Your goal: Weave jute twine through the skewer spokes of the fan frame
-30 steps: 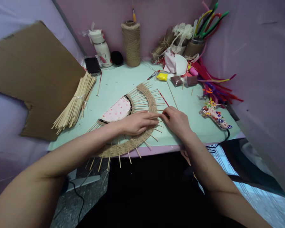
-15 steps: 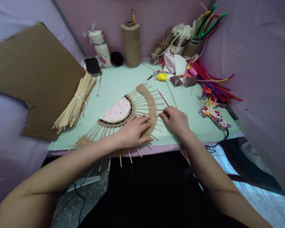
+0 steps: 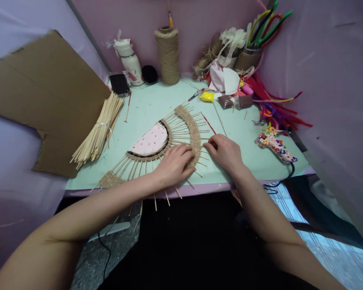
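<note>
Half-round fan of thin pale wooden sticks and ribbed tan twine point(image 3: 194, 133) lies flat on mint-green tabletop point(image 3: 151, 100), lower stick tips jutting past front edge. At its centre, pink-dotted white fabric half-circle point(image 3: 149, 141) with black curved border. Left hand point(image 3: 177, 164) rests palm down on fan, fingers loosely bent. Right hand point(image 3: 223, 152) curled at stick tips; whether pinching one, cannot tell. Slim red stick point(image 3: 208, 123) just beyond. Leftward, tied sheaf of straight pale sticks point(image 3: 97, 133); behind, rough tan twine spool point(image 3: 167, 56).

Mauve walls point(image 3: 196, 14) flank and back a pale green tabletop point(image 3: 155, 98) above mottled grey flooring point(image 3: 122, 245).
</note>
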Demonstrator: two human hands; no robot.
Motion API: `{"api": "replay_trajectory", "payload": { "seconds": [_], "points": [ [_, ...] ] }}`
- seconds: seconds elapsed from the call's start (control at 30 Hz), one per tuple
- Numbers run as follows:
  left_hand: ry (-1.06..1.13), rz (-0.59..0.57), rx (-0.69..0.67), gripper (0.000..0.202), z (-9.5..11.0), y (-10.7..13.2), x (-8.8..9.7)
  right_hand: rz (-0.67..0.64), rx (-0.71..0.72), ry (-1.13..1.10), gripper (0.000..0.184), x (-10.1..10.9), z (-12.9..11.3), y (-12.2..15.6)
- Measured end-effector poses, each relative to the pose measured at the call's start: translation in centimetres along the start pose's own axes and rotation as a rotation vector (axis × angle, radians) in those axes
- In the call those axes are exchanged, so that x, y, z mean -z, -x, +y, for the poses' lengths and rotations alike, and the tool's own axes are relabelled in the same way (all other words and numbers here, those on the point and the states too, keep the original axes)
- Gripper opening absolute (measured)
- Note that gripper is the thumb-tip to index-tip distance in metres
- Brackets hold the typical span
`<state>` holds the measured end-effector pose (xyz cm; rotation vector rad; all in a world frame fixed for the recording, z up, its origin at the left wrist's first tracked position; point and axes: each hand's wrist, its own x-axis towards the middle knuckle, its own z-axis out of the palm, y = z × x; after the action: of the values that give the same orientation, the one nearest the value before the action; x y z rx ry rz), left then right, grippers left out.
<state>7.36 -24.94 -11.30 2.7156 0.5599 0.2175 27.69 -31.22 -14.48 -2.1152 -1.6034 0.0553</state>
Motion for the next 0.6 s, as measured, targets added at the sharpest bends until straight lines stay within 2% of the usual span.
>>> {"api": "replay_trajectory", "payload": {
  "seconds": [0.07,0.17,0.2,0.27,0.33,0.43,0.6],
  "points": [
    [0.047,-0.029,-0.006,0.036,-0.2,-0.2,0.6,-0.001,-0.005,0.002,0.019,0.0,0.1,0.1],
    [0.161,-0.019,-0.002,0.045,-1.8,-0.3,3.1,0.006,0.003,0.005,0.020,0.0,0.3,0.1],
    [0.176,0.035,0.042,0.046,-2.7,-0.2,4.2,0.008,0.009,0.001,0.021,-0.1,0.3,0.2],
    [0.138,0.155,0.234,0.047,-4.9,0.4,6.4,0.007,0.018,-0.009,0.022,-0.1,0.4,0.2],
    [0.078,0.188,0.430,0.049,-7.2,1.3,8.0,0.002,0.015,-0.013,0.023,-0.1,0.5,0.2],
    [0.069,0.159,0.627,0.053,-9.7,2.8,8.5,-0.002,0.008,-0.013,0.024,-0.1,0.6,0.2],
    [0.189,0.053,0.702,0.055,-10.0,3.1,7.7,0.003,0.004,-0.011,0.024,-0.2,0.7,0.2]
  ]
}}
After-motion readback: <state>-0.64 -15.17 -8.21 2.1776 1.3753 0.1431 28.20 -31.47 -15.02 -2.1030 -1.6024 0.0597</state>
